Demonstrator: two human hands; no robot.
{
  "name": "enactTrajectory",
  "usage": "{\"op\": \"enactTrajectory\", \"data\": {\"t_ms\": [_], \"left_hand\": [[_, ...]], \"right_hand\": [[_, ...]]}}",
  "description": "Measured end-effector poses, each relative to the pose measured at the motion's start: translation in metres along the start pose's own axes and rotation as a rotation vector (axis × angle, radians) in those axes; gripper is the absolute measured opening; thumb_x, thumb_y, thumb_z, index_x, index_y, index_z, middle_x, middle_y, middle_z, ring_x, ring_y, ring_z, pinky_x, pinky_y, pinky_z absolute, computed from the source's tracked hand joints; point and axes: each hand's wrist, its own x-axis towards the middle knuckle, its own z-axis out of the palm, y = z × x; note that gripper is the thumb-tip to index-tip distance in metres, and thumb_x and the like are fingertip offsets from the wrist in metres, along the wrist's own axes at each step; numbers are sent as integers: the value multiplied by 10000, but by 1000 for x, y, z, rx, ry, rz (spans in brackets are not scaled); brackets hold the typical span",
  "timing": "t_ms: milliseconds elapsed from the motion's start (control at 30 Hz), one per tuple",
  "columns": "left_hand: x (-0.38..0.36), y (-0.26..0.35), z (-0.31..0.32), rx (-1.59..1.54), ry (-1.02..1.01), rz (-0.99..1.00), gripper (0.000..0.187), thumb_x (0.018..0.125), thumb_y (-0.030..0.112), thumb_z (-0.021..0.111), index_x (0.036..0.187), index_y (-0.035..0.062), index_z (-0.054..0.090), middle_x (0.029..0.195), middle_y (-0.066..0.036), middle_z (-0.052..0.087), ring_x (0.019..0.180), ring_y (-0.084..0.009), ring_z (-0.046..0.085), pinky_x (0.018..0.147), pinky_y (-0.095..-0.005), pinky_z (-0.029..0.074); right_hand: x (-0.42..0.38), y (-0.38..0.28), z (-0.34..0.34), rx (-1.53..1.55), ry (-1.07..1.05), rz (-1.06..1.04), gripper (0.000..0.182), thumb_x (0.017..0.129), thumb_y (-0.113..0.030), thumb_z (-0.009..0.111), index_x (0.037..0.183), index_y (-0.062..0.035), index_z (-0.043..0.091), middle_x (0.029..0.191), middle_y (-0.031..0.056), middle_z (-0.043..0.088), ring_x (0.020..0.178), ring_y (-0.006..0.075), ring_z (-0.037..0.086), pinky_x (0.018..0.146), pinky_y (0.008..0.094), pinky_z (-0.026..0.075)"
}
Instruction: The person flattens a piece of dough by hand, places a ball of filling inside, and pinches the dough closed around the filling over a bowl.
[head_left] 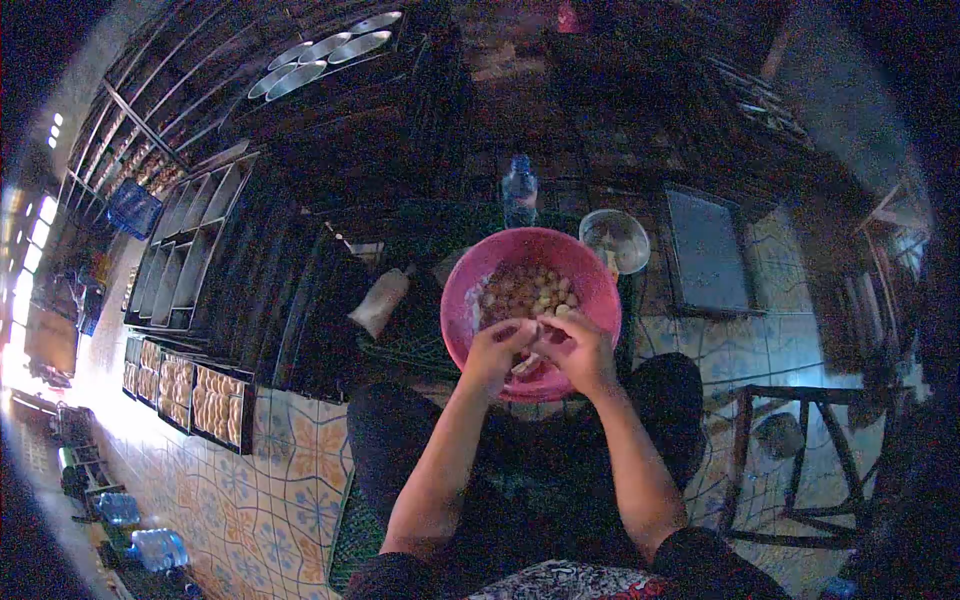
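Note:
A pink bowl (463, 300) stands between the person's knees, with many small round brownish and yellowish pieces (525, 292) inside. Over its near part, my left hand (500, 352) and my right hand (580, 350) meet, fingertips close together. Both hands have bent, pinching fingers around something small and pale, too small to name. Paler bits lie in the bowl below the fingers and along its left inner side. Just behind the bowl stands a clear bottle (520, 192), and a metal pot (615, 240) is at its back right.
A whitish bag (381, 302) lies left of the bowl. At the right are a grey tray (708, 250) and a dark metal frame (740, 465). Trays of pale dough pieces (218, 405) and racks line the left. Water bottles (158, 549) lie at the lower left on the tiled floor side.

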Motion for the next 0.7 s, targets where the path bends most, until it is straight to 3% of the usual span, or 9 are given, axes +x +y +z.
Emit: {"op": "enactTrajectory", "data": {"t_ms": [100, 167, 333, 433, 500, 633, 700], "left_hand": [[-4, 4, 1, -202, 2, -53, 216, 970, 202, 671, 1086, 21, 676, 863, -47, 691, 680, -118, 635, 543, -236, 486], [-1, -1, 1, -338, -24, -64, 205, 981, 197, 655, 1102, 32, 650, 925, -60, 693, 709, -129, 649, 576, -239, 519], [-9, 14, 9, -311, -4, -69, 204, 988, 206, 644, 1098, 34, 650, 986, -73, 689, 754, -127, 659, 610, -246, 553], [-7, 9, 10, -310, 4, -38, 215, 988, 202, 643, 1121, 34, 648, 986, -70, 691, 767, -126, 660, 634, -251, 565], [-4, 5, 8, -287, 3, 1, 220, 988, 198, 643, 1133, 32, 647, 974, -67, 693, 766, -127, 659, 643, -253, 567], [-4, 4, 1, 15, 54, -6, 262, 962, 220, 686, 1121, 13, 661, 908, -50, 693, 768, -122, 654, 654, -275, 552], [-1, 0, -1, 172, 66, 8, 284, 948, 239, 706, 1110, 9, 668, 889, -39, 691, 771, -114, 651, 658, -278, 543]], "right_hand": [[-1, 7, 9, 218, 65, 155, 284, 827, -246, 805, 1047, -78, 740, 1014, 87, 717, 967, 240, 672, 892, 364, 521], [-2, 9, 7, 199, 59, 158, 294, 834, -269, 802, 1045, -74, 740, 1029, 89, 715, 984, 237, 666, 915, 360, 508], [-3, 8, 0, 296, -16, 298, 344, 834, -330, 801, 1038, -59, 742, 1085, 111, 705, 1048, 241, 648, 971, 358, 473], [-3, 19, 3, 154, 18, 222, 361, 843, -336, 794, 1066, -57, 743, 1078, 125, 710, 1072, 245, 646, 974, 372, 475], [-1, 16, -1, 124, -55, 215, 277, 866, -179, 770, 1084, -14, 728, 1032, 77, 736, 1006, 167, 665, 920, 331, 500], [0, 1, -6, 120, -22, 174, 301, 869, -187, 764, 1111, -15, 719, 1055, 83, 738, 1012, 179, 679, 918, 340, 508], [-1, 10, -1, 49, -56, 3, 332, 849, -182, 780, 1133, -25, 709, 1053, 104, 738, 1024, 206, 690, 908, 347, 518]]}}
